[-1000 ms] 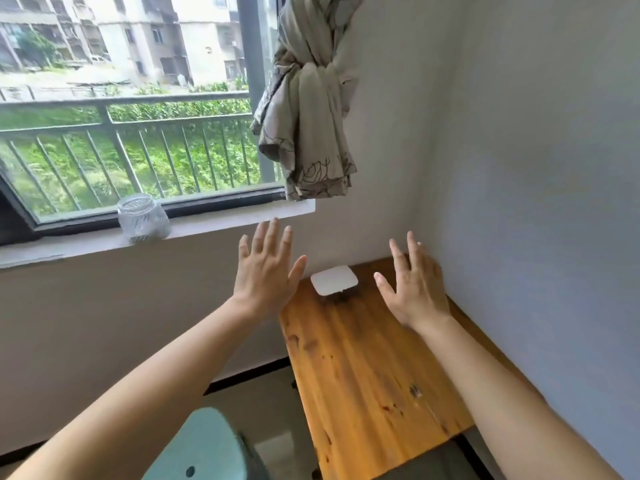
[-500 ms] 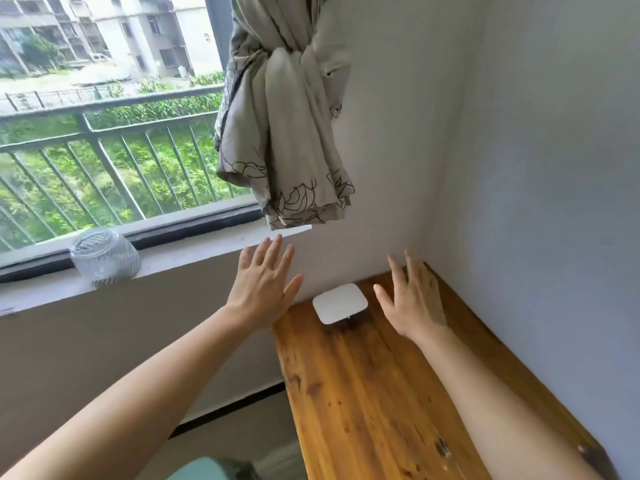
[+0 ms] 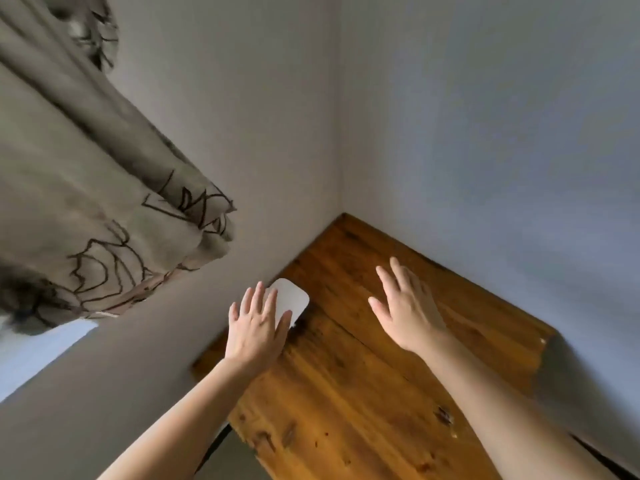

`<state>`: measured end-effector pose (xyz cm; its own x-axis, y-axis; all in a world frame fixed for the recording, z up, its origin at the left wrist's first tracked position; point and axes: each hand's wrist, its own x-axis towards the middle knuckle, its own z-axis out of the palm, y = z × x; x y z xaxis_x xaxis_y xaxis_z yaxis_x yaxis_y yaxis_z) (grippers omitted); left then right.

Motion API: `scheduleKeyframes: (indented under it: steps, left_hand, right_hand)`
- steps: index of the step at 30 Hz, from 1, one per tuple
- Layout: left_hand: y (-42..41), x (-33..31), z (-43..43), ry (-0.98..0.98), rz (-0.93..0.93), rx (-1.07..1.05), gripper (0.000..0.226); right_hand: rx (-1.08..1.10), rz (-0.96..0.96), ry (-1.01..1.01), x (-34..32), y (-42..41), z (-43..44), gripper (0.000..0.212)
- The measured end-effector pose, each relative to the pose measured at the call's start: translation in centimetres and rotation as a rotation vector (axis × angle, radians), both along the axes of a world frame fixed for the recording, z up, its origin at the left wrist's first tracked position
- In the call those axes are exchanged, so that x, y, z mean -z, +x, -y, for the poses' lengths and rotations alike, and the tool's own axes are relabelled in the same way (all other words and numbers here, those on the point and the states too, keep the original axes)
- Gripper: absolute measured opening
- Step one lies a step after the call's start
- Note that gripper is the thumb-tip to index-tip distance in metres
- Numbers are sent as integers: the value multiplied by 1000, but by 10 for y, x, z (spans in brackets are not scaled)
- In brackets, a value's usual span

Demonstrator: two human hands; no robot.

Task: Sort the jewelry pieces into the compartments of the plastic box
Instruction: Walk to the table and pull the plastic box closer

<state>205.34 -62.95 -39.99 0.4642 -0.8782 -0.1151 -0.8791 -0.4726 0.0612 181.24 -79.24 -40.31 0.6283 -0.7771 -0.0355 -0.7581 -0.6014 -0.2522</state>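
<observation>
A small white plastic box [image 3: 293, 299] with rounded corners lies shut on the far left part of a wooden table [image 3: 363, 386]. My left hand [image 3: 258, 329] hovers flat, fingers spread, its fingertips overlapping the box's left edge; whether it touches the box is unclear. My right hand [image 3: 405, 308] is held out flat over the table to the right of the box, fingers apart, holding nothing. No jewelry pieces are visible.
The table sits in a corner between two pale walls [image 3: 485, 133]. A knotted grey-green curtain [image 3: 104, 220] with a dark line pattern hangs at the left, above the table's left edge. A white window sill [image 3: 38, 351] shows at far left.
The view has swung right and tilted; the window and glass jar have left the frame. Both hands have come closer to the white box, the left one now overlapping its edge.
</observation>
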Motion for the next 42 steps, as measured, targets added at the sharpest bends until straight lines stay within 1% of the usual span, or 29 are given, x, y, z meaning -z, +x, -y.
scheduleKeyframes:
  steps: [4,7,10,13,17,22,25,28,32,36,42]
  left_hand:
    - [31,80,29,104,-65,-1,72]
    - [50,127,34,108,-81,-48,69]
    - [65,159,30,42,-79,-98,65]
    - [76,186,23,-64,-66,-146,61]
    - [84,213,20,-181,-158,-198,66]
    - [92,227,19,-344,-205,-93,56]
    - [91,227,20,-417,-230,-38,52]
    - [84,224,21,-466,-208,59,48]
    - [67,218,3,-446,-206,178,46]
    - [41,210,-34,-425,-255,319,41]
    - [-8,208,-83,-379,-337,467,41]
  right_hand:
    - [98,-53,143,75,29,-3,65]
    - [129,-30,231,127,62,-12,61]
    - [96,35,288,169,100,-22,63]
    - [87,165,335,199,134,-26,67]
    - [78,332,361,226,164,-23,66]
    - [13,380,247,241,175,-21,71]
    - [29,413,196,247,167,-26,69]
    - [79,446,140,249,152,-42,67]
    - [178,450,69,248,123,-83,67]
    - [291,410,44,242,84,-139,68]
    - [484,356,-12,244,29,-219,68]
